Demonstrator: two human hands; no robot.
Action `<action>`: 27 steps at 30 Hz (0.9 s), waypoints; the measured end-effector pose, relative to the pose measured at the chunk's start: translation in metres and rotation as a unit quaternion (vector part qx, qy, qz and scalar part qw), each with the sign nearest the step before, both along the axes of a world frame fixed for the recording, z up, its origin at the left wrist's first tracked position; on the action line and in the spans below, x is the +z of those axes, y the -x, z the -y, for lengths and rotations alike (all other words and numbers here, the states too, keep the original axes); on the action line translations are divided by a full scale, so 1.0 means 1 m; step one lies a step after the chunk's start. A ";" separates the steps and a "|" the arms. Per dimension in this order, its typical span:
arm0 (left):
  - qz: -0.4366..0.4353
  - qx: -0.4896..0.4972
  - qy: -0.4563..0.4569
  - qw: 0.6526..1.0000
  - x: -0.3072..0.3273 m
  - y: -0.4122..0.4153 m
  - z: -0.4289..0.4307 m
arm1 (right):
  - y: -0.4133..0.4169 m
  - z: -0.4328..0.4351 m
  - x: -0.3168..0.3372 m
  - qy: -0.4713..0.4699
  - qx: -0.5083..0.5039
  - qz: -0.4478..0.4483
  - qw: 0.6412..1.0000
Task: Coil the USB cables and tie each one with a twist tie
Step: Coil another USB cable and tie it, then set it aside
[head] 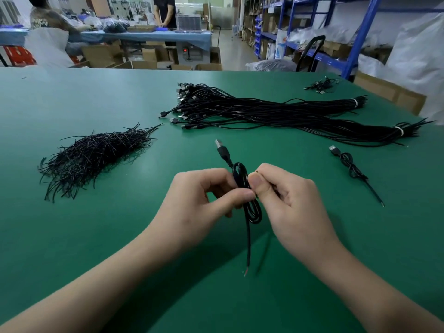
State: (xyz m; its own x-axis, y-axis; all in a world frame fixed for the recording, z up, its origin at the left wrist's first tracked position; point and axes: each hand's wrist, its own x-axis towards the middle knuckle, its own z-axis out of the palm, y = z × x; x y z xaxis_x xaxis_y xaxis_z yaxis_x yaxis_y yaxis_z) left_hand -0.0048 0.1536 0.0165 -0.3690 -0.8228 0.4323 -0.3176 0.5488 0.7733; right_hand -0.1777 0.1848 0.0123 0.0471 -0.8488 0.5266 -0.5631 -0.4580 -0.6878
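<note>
Left grip (201, 195) and right grip (288, 200) both closed narrow on coiled USB cable (241, 181), thumbs and forefingers pinching coil's waist from either side, just above green surface (120, 236). Plug (219, 145) sticks up and away from me; loose tail (247, 236) hangs down toward me. Tie at pinch hidden under my thumbs. Pile of twist ties (93, 155) lies left. Long banded cable bundles (264, 111) lie beyond. One tied coil (350, 167) rests right, well apart from my hands.
</note>
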 end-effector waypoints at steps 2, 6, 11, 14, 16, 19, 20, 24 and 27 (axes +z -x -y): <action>0.076 0.057 0.154 0.984 0.001 -0.004 0.001 | -0.002 0.001 0.000 -0.087 0.036 0.077 0.993; 0.180 0.093 0.378 0.903 0.001 -0.010 0.004 | -0.005 0.000 0.000 -0.275 0.103 0.286 0.912; 0.282 0.073 0.535 0.793 0.009 -0.017 0.005 | -0.001 -0.001 0.004 -0.375 0.162 0.384 0.828; 0.287 0.076 0.512 0.806 0.010 -0.014 0.005 | 0.002 0.000 0.002 -0.391 0.167 0.391 0.816; 0.228 0.081 0.401 0.884 0.008 -0.008 0.004 | 0.002 0.002 -0.001 -0.362 0.140 0.368 0.845; 0.063 0.081 0.129 0.986 0.005 -0.004 0.006 | 0.003 0.006 -0.004 -0.278 0.066 0.272 0.919; 0.016 0.082 0.053 0.995 0.002 -0.003 0.008 | 0.004 0.007 -0.005 -0.249 0.042 0.228 0.940; -0.101 0.053 -0.104 0.988 -0.006 0.004 0.014 | 0.007 0.011 -0.007 -0.221 0.072 0.137 0.963; -0.087 -0.005 -0.157 0.984 -0.011 0.012 0.018 | 0.015 0.014 -0.003 -0.239 0.077 0.123 0.960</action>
